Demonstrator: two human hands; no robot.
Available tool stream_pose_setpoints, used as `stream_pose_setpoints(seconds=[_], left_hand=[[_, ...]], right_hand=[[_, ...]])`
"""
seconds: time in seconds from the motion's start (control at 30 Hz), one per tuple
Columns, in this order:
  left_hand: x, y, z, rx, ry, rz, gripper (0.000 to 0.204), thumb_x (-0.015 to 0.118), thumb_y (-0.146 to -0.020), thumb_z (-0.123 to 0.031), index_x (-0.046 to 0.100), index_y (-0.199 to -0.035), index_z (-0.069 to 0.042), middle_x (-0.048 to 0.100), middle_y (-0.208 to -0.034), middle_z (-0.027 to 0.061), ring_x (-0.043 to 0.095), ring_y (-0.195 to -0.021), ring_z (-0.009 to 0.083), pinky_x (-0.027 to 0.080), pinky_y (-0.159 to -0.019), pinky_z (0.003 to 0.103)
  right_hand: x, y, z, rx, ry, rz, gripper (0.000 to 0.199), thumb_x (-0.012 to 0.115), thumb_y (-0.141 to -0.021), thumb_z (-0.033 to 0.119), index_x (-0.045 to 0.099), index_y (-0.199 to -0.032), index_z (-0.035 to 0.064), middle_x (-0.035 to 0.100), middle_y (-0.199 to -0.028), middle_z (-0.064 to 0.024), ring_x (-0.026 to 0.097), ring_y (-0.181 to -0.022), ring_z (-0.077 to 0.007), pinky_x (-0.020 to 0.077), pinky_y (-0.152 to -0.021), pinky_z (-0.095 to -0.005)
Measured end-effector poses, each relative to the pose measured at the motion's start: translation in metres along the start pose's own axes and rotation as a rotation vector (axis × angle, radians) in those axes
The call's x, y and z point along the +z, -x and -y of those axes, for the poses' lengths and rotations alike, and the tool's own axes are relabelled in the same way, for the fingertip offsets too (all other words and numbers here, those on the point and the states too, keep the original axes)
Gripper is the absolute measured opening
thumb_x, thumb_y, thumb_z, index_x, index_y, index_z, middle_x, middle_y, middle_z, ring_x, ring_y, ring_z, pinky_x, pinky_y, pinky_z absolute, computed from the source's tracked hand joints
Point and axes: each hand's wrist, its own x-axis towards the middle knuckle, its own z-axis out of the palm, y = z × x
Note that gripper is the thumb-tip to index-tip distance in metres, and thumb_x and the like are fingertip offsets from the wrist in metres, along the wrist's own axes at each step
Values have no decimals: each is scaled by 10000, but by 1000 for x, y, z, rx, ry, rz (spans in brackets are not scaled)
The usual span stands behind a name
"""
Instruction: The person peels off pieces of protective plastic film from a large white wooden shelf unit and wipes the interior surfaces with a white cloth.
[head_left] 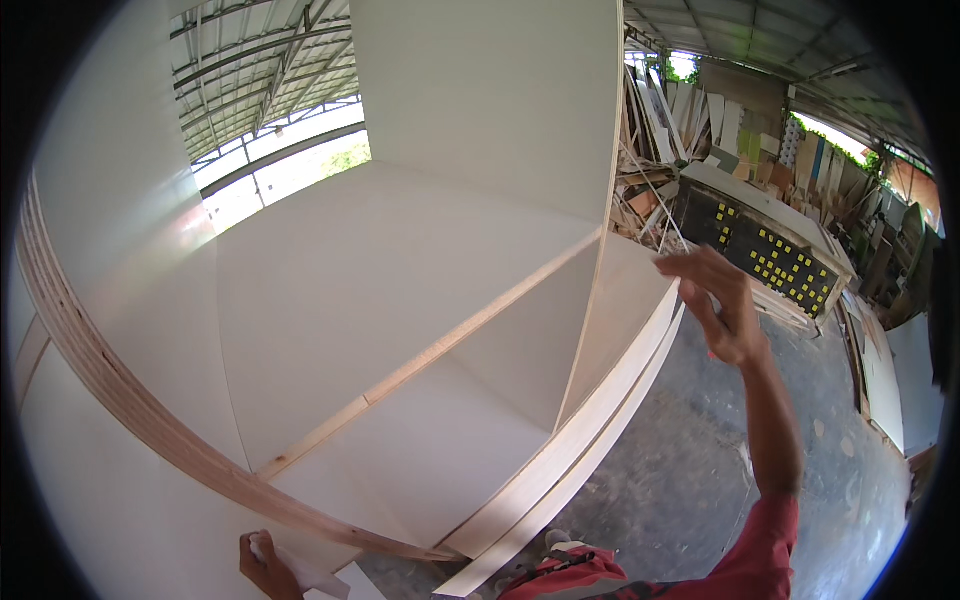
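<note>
Big white cabinet (330, 290) sits smack in front, scrap boards (690, 112) and a yellow-squared black box (742, 243) off past its right side. Right hand (734, 305)'s raised at its right edge, grip loosely open, can't tell if touching; left hand (267, 572)'s low by its near-left side, grip curled round a whitish thing (257, 547). Wood-edged divider (430, 354) splits its inside.

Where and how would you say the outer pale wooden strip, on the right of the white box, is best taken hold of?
Probably near the middle of the outer strip, coming from the right, over the grey floor, with fingers along its long outer edge. It is long and narrow, and that edge faces away from the box. Whether it is fixed, I cannot tell.
</note>
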Motion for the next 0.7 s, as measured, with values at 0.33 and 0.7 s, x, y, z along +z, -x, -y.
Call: stream_pose_setpoints(seconds=[0.33, 0.7], left_hand=[[3, -3, 0, 28, 137, 22, 207, 556, -919, -143, 558, -817, 37, 492, -672, 34, 410, -641, 118, 356, -570, 288], [8, 2, 2, -37, 111, -23, 204, 583, -902, -136, 573, -801, 40, 501, -658, 19, 407, -637, 104, 355, -567, 287]], right_hand=[[111, -163, 14, 97, 170, 848, 931, 38, -918, 735, 152, -1542, 53, 101, -1616, -137, 37, -1502, -265, 79, -1233, -425], [221, -264, -1, 47, 185, 853, 743, 233, -976, 606, 371, -1452, 52, 357, -1498, -171, 297, -1412, -304, 275, -1156, -435]])
